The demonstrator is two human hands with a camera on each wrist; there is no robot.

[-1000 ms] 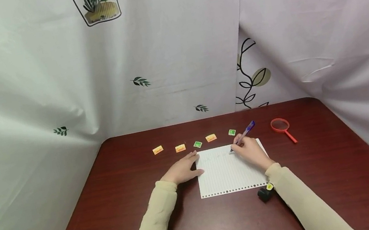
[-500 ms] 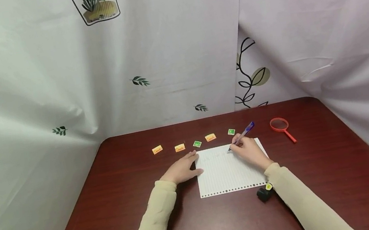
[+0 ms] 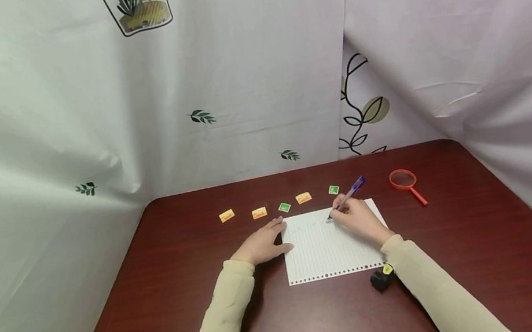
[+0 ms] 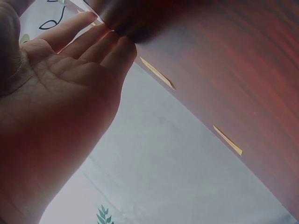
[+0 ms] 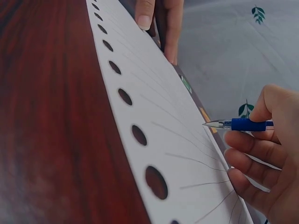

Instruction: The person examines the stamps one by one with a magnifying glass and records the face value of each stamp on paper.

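Note:
A sheet of lined paper [image 3: 333, 249], its punched holes along the near edge, lies on the dark red table. My right hand [image 3: 359, 219] pinches a blue gel pen [image 3: 355, 186] over the sheet's upper part, the tip close on the paper beside faint marks. In the right wrist view the pen's blue grip [image 5: 245, 124] sits between thumb and fingers, the other fingers curled below. My left hand [image 3: 260, 246] lies flat at the sheet's left edge, thumb and fingertips on it. The left wrist view shows that palm [image 4: 70, 84] with its fingers extended.
Behind the sheet runs a row of small stamps, some orange [image 3: 227, 216] and some green [image 3: 284, 207]. A red magnifying glass [image 3: 403, 179] lies to the right. Near the right forearm sits a small black object with a yellow label [image 3: 381, 280]. White patterned cloth hangs around the table.
My right hand's pen tip has shifted slightly to the left along the upper part of the paper. My left hand stays in place at the left edge.

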